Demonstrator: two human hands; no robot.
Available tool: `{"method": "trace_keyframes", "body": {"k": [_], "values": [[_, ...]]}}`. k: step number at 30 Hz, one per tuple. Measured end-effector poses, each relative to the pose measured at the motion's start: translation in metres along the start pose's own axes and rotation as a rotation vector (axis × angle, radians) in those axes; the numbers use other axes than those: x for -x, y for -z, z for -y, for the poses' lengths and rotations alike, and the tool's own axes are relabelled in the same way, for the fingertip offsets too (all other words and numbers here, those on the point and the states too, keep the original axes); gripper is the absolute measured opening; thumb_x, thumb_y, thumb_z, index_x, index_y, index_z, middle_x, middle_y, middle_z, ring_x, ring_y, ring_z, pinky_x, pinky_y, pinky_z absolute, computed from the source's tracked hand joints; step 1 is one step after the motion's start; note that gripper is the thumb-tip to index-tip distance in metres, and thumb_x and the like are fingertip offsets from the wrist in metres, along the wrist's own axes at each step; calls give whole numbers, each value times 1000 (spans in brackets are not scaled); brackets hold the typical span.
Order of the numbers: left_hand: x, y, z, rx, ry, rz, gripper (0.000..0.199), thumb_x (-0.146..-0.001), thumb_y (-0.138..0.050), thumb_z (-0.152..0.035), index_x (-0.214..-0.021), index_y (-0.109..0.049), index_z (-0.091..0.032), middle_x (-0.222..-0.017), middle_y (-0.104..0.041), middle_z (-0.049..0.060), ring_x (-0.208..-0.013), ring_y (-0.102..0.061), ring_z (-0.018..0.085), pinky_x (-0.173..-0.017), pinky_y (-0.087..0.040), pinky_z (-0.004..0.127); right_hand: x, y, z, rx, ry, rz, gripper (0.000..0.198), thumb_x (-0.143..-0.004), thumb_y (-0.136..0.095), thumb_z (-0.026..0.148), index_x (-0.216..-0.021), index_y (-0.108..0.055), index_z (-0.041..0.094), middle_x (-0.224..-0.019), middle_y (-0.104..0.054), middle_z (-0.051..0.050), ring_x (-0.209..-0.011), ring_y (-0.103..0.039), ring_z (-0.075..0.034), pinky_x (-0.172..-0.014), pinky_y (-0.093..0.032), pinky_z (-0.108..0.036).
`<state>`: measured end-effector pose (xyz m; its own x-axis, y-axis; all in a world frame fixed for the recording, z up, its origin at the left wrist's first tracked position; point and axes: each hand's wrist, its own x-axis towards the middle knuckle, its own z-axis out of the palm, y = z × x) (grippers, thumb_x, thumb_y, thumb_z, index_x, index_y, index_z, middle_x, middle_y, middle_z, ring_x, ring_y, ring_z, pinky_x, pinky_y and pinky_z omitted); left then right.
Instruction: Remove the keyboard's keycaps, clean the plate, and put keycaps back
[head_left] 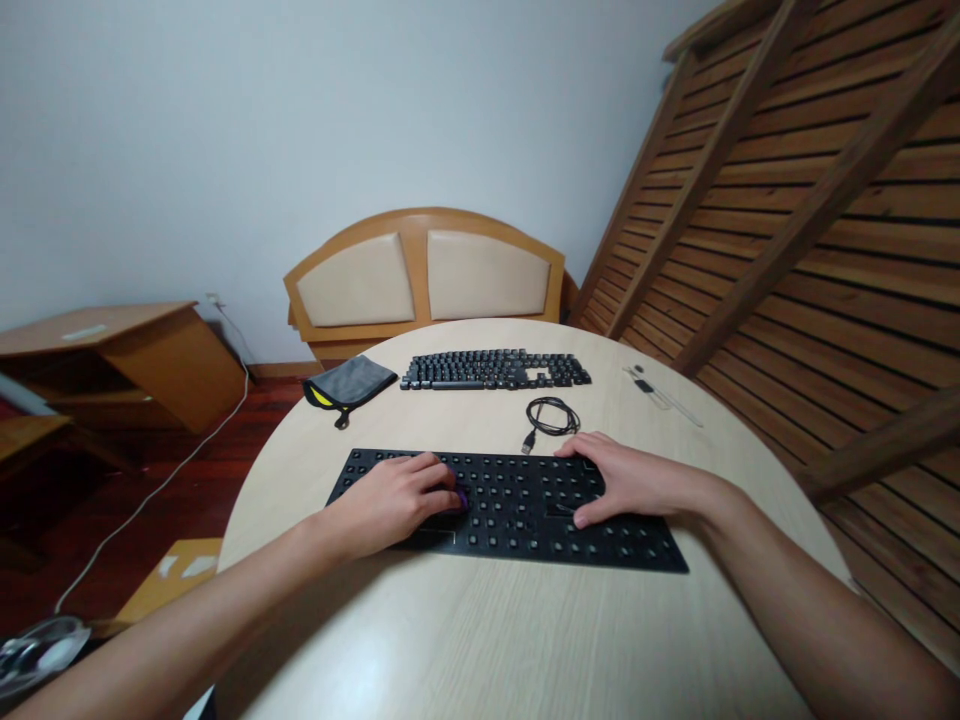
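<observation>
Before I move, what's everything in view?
round table: one, pale, centre
keyboard base: one, black, table centre
keycaps: many, black, table's far side
coiled cable: one, black, between those
pouch: one, grey, table's far left
small items: several, dark, table's right
purple item: one, purple, over base
headboard: one, tan, beyond table
cabinet: one, brown, left
slatted panel: one, brown, right
cord: one, white, left
wall: one, pale, behind
floor: one, dark red, left
clutter: uncounted, mixed, lower left
left hand, right hand: two, bare, on base

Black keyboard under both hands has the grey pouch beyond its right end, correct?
No, the end is wrong: the head view shows the grey pouch beyond the left end of the black keyboard. The keyboard does lie under both the left hand and the right hand.
</observation>
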<state>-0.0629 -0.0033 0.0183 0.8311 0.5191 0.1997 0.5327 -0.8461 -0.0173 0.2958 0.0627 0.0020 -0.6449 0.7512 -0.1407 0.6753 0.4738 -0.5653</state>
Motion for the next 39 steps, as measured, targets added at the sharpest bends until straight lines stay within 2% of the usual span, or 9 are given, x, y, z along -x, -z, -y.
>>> {"method": "trace_keyframes", "body": {"k": [3,7,10,13,16,21,25,30,39], "values": [[6,2,5,228,170,-101,25,-98,-49,-14,-111,-68,-22,-107,-70,5,-98,-63,18,-86,-53,34,0,3,6,60,10,-52,79,-61,-81,66,-125,-62,25,-128,-58,-10,-121,-49,-36,-105,-40,-51],[-15,4,2,564,367,-253,18,-92,-56,-14,-105,-67,-19,-99,-72,4,-90,-66,17,-82,-53,32,-4,-6,36,71,116,-264,56,-79,-70,61,-123,-64,28,-129,-61,-9,-126,-47,-34,-108,-36,-53],[-42,1,-7,758,405,-337,11,-89,-59,-17,-98,-66,-15,-92,-72,4,-83,-65,16,-74,-52,29,-11,-25,65,-75,163,-389,58,-81,-72,54,-130,-57,28,-133,-60,-8,-125,-51,-30,-109,-38,-50],[-60,-7,-14,824,404,-392,11,-88,-64,-22,-96,-65,-15,-89,-71,3,-81,-65,16,-72,-52,28,-18,-43,82,-251,146,-488,33,-88,-66,46,-114,-64,26,-114,-69,-6,-108,-63,-26,-98,-47,-44],[-57,-13,-9,732,413,-335,14,-92,-62,-29,-99,-65,-16,-89,-72,3,-80,-66,17,-70,-52,28,-23,-51,84,-320,127,-558,18,-90,-63,41,-92,-65,23,-93,-71,-4,-92,-66,-24,-86,-50,-39],[-18,-7,29,450,414,-248,36,-90,-65,-39,-121,-60,-20,-123,-67,9,-112,-63,24,-100,-49,42,-25,-46,81,-247,132,-620,5,-87,-62,28,-88,-64,24,-89,-67,-4,-87,-63,-23,-80,-50,-38],[9,-2,61,371,480,-120,32,-93,-57,-40,-116,-64,-18,-119,-69,9,-108,-64,25,-96,-50,40,-36,-45,88,-129,156,-609,11,-86,-58,18,-89,-67,24,-94,-66,-5,-90,-63,-23,-84,-50,-39],[25,-2,85,491,600,-1,31,-93,-55,-42,-104,-71,-18,-106,-73,9,-94,-67,23,-84,-52,33,-71,-51,108,36,273,-531,22,-84,-54,8,-97,-67,21,-97,-65,-6,-91,-63,-21,-83,-52,-38],[35,-5,101,687,583,72,33,-86,-60,-42,-93,-74,-14,-89,-76,7,-79,-66,19,-74,-49,27,-133,-80,142,412,513,-328,16,-92,-56,8,-98,-68,17,-99,-69,-10,-99,-59,-25,-89,-51,-40]]}}
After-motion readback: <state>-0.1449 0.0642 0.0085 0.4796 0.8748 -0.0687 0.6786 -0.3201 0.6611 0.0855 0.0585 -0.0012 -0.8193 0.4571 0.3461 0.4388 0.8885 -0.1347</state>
